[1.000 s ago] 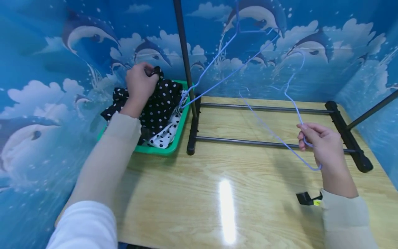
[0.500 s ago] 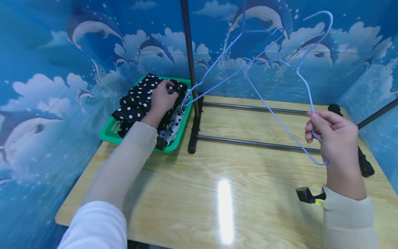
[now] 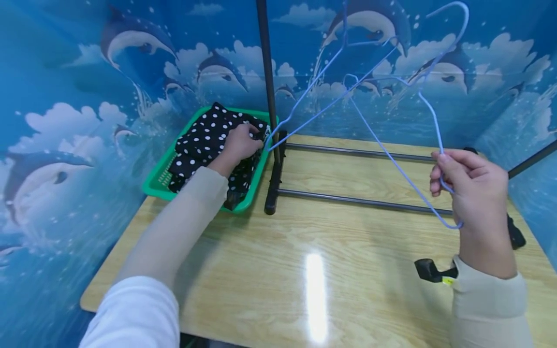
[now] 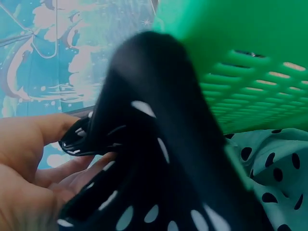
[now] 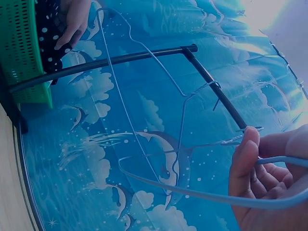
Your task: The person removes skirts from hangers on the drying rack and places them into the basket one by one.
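My left hand [image 3: 248,137] reaches into a green basket [image 3: 156,181] at the table's back left and grips a black cloth with white dots [image 3: 204,137]. In the left wrist view its fingers [image 4: 43,130] curl round a fold of that cloth [image 4: 159,159], with the basket wall [image 4: 250,62] behind. My right hand [image 3: 444,174] holds a light blue wire hanger [image 3: 456,226] by its lower corner, upright above the table's right side. The right wrist view shows the fingers [image 5: 245,163] wrapped round the hanger wire [image 5: 192,193].
A black rack stands on the wooden table [image 3: 304,290], with an upright pole [image 3: 267,72] beside the basket and base bars [image 3: 361,199]. A second blue hanger [image 3: 344,29] hangs from it. A white dotted cloth [image 4: 274,173] lies in the basket. Blue dolphin-print walls surround the table.
My left hand has come down and rightward from the basket's back corner and now grips the dotted cloth low in the basket. My right hand has raised the hanger.
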Demonstrator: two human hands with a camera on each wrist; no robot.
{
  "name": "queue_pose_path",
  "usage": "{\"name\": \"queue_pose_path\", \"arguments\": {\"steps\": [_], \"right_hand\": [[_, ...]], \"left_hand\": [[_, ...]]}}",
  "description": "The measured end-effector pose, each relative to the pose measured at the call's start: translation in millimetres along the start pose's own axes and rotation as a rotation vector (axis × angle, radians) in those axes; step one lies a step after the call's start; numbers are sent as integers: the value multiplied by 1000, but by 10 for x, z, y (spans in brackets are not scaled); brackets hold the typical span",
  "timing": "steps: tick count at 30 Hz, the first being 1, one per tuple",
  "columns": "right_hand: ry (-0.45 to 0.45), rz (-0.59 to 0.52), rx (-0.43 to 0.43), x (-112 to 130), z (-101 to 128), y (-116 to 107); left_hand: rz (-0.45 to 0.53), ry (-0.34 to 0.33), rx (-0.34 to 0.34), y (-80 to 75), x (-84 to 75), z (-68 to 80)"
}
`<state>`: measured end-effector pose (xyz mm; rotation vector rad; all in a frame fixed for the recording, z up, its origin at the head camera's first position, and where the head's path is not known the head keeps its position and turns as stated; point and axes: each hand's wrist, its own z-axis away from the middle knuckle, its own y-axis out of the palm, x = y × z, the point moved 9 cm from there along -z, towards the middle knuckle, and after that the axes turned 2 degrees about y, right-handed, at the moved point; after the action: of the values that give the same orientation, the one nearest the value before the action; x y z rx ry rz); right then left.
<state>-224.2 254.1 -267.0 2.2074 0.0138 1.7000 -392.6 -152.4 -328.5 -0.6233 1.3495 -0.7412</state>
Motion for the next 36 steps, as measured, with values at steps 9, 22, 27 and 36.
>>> {"name": "queue_pose_path", "arguments": {"steps": [9, 22, 27, 36], "right_hand": [[17, 46, -40, 67, -30, 36], [-7, 69, -65, 156, -22, 149], [-30, 93, -57, 204, -21, 200], [-44, 106, -44, 271, -41, 306]], "left_hand": [[-177, 3, 163, 185, -88, -4], [-426, -18, 414, 361, -23, 8], [-420, -26, 491, 413, 61, 18], [-419, -64, 555, 481, 233, 12]]}}
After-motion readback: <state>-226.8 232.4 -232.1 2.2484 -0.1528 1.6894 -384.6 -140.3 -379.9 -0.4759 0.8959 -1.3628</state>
